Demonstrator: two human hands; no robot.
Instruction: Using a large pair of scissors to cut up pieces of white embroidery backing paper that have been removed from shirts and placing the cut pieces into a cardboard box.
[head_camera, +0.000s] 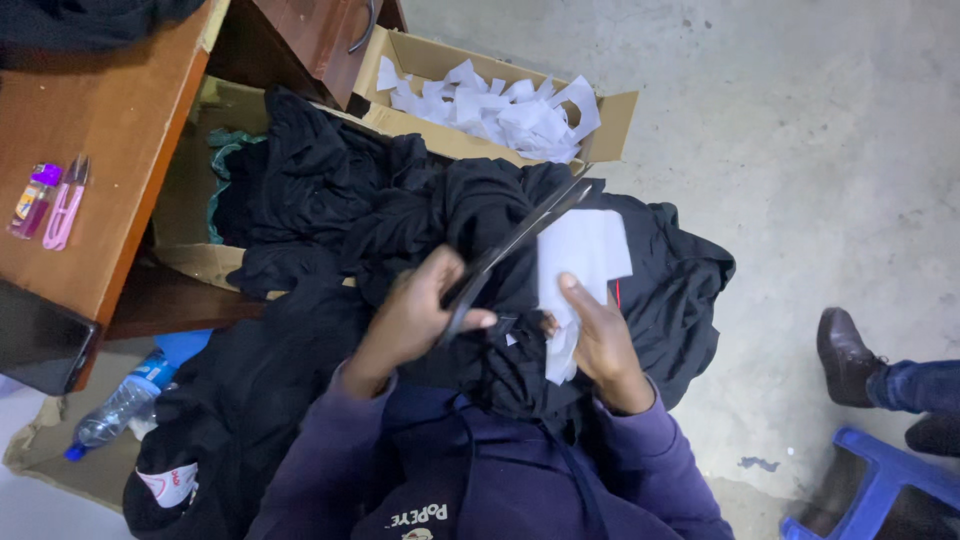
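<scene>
Grey concrete floor (800, 150) behind; centre frame, left hand (415, 315) gripped shut around black scissors (520, 240), blades pointing to 1 o'clock; right hand (600, 335) pinches white fabric piece (580, 255) over black garment pile (400, 210). Cardboard box (610, 125) of white offcuts (500, 110) at 12, wooden surface (90, 150) with pink thread snips (65, 205) at 10, water bottle (120, 400) at 8.

the scissors (520, 240) are black. the paper piece (583, 252) is white. the heap of cloth (380, 210) is black. the sleeves (640, 450) are purple. the cardboard box (610, 125) is brown with white scraps (500, 105) inside. the desk (90, 130) is reddish brown. the little snips (65, 205) are pink. the stool (880, 480) is blue. the floor (800, 120) is grey.
</scene>
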